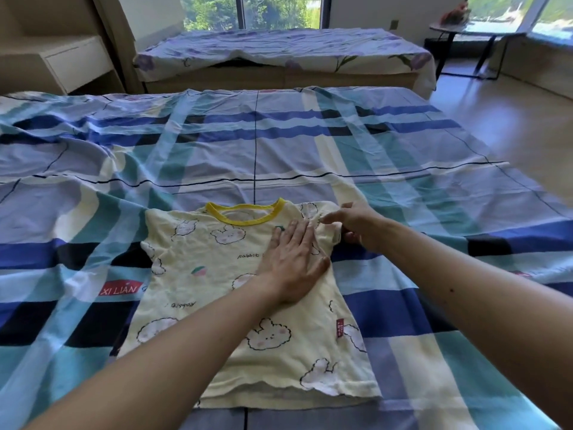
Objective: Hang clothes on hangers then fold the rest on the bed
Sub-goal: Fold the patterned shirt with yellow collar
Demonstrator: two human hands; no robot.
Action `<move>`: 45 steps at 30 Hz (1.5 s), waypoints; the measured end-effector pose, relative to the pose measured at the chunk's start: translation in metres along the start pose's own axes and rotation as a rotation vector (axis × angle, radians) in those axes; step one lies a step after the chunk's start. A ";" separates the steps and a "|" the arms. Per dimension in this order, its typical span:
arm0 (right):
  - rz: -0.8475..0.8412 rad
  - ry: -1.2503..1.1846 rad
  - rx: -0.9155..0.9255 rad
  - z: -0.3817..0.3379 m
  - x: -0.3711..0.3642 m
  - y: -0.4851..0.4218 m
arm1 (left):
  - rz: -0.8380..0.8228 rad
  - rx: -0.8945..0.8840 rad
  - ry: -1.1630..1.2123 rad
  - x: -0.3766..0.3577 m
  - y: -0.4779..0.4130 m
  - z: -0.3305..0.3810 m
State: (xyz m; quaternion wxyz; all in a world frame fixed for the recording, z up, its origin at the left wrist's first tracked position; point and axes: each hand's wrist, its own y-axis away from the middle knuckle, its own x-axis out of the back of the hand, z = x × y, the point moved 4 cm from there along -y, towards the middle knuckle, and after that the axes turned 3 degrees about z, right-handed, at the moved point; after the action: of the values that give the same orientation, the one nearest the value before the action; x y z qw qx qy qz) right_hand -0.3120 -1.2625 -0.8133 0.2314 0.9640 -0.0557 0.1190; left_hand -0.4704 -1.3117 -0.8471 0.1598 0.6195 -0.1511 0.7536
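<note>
Rabbit-print T-shirt (217,290) lies face up on the plaid bed (279,144), yellow collar (214,208) away from me. My left hand (294,265) presses flat, fingers straight, beside the right shoulder (likely anchoring a fold line). My right hand (353,225) has its grip pinched on the short sleeve (327,240); I judge it ready to fold inward.

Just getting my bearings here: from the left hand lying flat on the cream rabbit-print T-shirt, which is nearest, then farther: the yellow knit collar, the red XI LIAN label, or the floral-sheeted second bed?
From the left hand:
1. Yellow knit collar, just ahead on the cream rabbit-print T-shirt.
2. Red XI LIAN label, off to its left.
3. Floral-sheeted second bed, far ahead.
</note>
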 end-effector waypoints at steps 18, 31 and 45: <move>-0.159 0.553 0.733 -0.027 -0.050 0.046 | 0.009 0.050 0.112 0.076 0.086 -0.086; -0.137 1.070 0.837 -0.019 -0.125 0.079 | 0.262 0.975 0.826 0.086 0.092 -0.244; -0.361 0.869 0.671 -0.037 -0.246 0.081 | 0.439 0.978 1.342 0.082 0.087 -0.226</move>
State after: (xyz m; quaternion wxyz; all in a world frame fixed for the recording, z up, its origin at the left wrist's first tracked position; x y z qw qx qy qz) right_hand -0.5705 -1.3042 -0.8092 -0.0686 0.8414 0.2504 0.4739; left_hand -0.7230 -1.2893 -0.8114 -0.2193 -0.0013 0.2008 0.9548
